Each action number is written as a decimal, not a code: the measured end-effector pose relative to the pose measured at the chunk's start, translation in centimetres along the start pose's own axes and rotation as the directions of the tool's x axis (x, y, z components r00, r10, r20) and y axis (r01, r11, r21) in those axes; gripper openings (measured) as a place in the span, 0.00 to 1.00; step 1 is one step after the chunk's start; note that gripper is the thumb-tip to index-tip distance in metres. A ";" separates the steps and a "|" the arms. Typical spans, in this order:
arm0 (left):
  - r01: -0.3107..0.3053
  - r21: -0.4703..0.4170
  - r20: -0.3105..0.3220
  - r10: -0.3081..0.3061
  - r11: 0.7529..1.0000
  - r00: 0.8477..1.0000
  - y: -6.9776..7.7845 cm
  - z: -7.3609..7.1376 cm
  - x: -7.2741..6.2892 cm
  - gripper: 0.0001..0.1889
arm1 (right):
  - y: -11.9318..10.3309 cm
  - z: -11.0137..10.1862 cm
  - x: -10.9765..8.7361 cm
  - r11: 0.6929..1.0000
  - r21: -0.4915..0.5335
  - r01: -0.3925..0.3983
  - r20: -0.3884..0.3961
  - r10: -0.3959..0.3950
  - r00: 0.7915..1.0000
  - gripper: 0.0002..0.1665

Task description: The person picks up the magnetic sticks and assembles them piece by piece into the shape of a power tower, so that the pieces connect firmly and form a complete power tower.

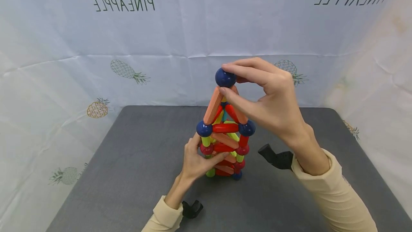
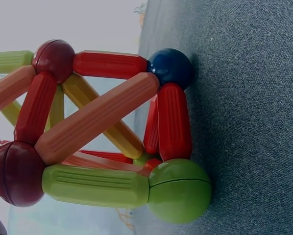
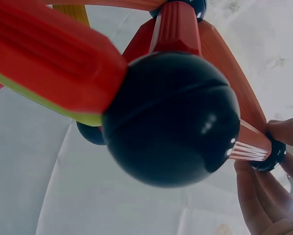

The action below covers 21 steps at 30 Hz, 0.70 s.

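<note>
A tall tower of coloured rods and balls [image 1: 225, 128] stands upright on the dark table. Its peak is a blue ball [image 1: 225, 77] above slanting orange rods [image 1: 214, 105]. My right hand [image 1: 270, 96] pinches that top ball between thumb and fingers; the right wrist view shows the same grip on the ball [image 3: 270, 155] at the right. Lower down, my left hand [image 1: 196, 162] grips the tower's left side, with the thumb across its front. Close up in the left wrist view, a green ball [image 2: 180, 191] and a blue ball [image 2: 170, 68] form the base.
The dark grey table [image 1: 141, 153] spreads around the tower. Behind it hangs a white cloth [image 1: 180, 28] printed with pineapples and mirrored lettering. Black straps with stubs [image 1: 276, 157] sit at both wrists, beside the cream sleeves [image 1: 334, 189].
</note>
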<state>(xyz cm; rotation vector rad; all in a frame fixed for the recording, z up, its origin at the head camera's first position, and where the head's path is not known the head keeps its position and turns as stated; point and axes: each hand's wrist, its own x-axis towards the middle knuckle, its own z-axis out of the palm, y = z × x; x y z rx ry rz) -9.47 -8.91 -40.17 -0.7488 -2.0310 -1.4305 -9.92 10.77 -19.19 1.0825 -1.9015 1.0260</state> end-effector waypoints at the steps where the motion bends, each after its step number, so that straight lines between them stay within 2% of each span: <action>1: -0.001 0.001 0.000 0.001 1.000 1.000 0.0 0.0 0.0 0.40 | 0.0 0.0 0.0 1.000 -0.001 0.001 0.000 -0.001 1.000 0.23; 7: 0.005 0.013 0.001 -0.005 1.000 1.000 0.0 -0.1 0.1 0.40 | 0.2 0.1 -0.1 1.000 -0.007 0.001 0.003 -0.001 1.000 0.23; 13: 0.040 0.044 0.006 -0.040 0.998 0.999 0.1 -0.3 0.6 0.42 | 0.5 0.3 0.1 1.000 -0.016 -0.004 0.022 0.005 1.000 0.23; 18: 0.073 0.046 0.013 -0.074 0.996 0.997 -0.3 -0.3 1.1 0.39 | 0.9 0.5 0.4 0.999 -0.010 -0.032 0.024 0.032 0.999 0.24; 21: 0.061 0.052 0.003 -0.061 0.997 0.998 -0.8 -0.2 1.4 0.37 | 1.2 0.7 0.5 0.999 -0.008 -0.046 0.023 0.046 0.999 0.24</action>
